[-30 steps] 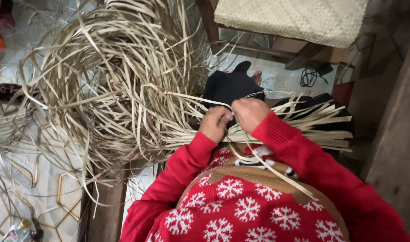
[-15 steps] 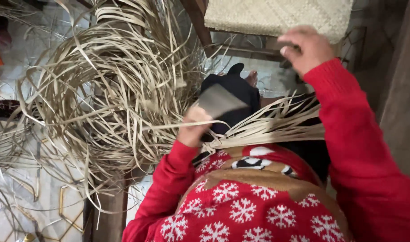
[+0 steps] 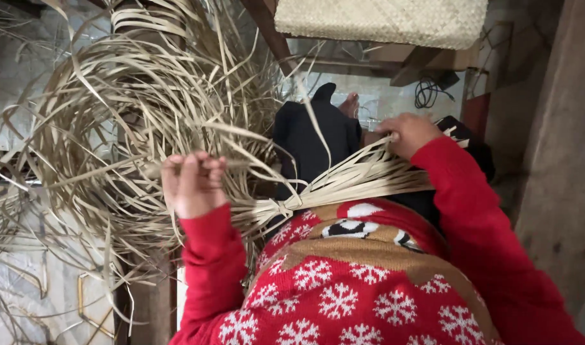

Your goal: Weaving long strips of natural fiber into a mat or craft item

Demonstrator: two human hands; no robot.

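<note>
A big tangled coil of pale flat straw strips (image 3: pixel 132 128) fills the left of the view. A tied bundle of the same strips (image 3: pixel 363 176) lies across my lap, knotted near my chest. My left hand (image 3: pixel 191 182) is raised at the coil's lower edge, fingers curled around a thin strip that runs toward the knot. My right hand (image 3: pixel 407 133) rests on the far ends of the bundle, fingers closed over a few strips. Both arms wear red sleeves of a snowflake sweater (image 3: pixel 343 287).
A woven mat (image 3: pixel 382 19) lies on a wooden frame at the top. A black cable (image 3: pixel 430 92) sits on the tiled floor beneath it. Dark trousered legs (image 3: pixel 315 137) stretch ahead. A wooden wall (image 3: pixel 561 166) stands at the right. Loose strips litter the floor at left.
My right hand has come down from near the woven mat onto the bundle's ends. My left hand has moved left and up, pulling a strip away from the knot.
</note>
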